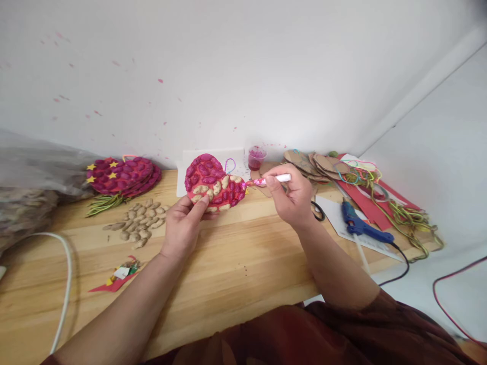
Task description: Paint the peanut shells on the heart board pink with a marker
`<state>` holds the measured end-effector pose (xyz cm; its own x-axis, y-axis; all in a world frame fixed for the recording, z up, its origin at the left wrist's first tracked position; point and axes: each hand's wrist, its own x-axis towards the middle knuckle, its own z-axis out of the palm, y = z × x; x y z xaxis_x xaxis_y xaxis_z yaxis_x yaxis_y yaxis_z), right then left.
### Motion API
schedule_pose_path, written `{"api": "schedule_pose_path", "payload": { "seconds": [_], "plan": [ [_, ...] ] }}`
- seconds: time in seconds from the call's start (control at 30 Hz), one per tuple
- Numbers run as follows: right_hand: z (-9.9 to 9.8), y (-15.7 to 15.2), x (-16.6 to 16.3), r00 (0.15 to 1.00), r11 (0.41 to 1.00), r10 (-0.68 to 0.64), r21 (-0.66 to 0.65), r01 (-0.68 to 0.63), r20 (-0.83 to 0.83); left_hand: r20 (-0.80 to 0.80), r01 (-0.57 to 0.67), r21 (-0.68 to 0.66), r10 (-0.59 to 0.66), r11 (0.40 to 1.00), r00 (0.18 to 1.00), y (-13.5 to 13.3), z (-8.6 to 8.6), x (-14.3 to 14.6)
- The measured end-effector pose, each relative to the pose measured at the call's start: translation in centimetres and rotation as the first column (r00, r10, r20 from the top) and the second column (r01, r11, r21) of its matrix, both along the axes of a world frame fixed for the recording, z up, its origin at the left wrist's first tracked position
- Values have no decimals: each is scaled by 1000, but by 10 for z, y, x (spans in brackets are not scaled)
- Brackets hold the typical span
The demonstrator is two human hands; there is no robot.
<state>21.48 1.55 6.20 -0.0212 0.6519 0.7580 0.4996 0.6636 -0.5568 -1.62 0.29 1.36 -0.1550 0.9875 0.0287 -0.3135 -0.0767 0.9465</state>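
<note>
My left hand (185, 223) grips a gourd-shaped red board (195, 190) covered with peanuts, thumb on its front and fingers behind. Many of the peanuts are painted glossy purple, while a band across the waist and a few at the lower edge show bare tan shells. A loop of purple cord (230, 165) stands out from the board's upper side. Pinched in my right hand (291, 196) is a thick white-handled paintbrush (282, 178), its barrel smeared pink and red. The brush tip meets or nearly meets the board's right end.
A cup of purple paint (257, 158) stands by the wall. Loose peanuts (139, 220) and finished-looking purple peanut boards (125, 175) lie left; scraps (122, 274) lie nearer. Cardboard cutouts (327, 165), green cords (414, 223) and a corded blue glue gun (361, 225) are right.
</note>
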Motion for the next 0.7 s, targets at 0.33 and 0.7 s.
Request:
{"api": "schedule_pose_path", "payload": {
  "seconds": [0.33, 0.7],
  "plan": [
    [2, 1, 0, 986, 995, 69, -62, -79, -151, 98, 12, -85, -4, 996, 995, 3, 2, -1],
    [1, 2, 0, 996, 999, 31, -36, -34, -82, 25, 9, 3, -9, 1000, 1000, 1, 0, -1]
  ]
}}
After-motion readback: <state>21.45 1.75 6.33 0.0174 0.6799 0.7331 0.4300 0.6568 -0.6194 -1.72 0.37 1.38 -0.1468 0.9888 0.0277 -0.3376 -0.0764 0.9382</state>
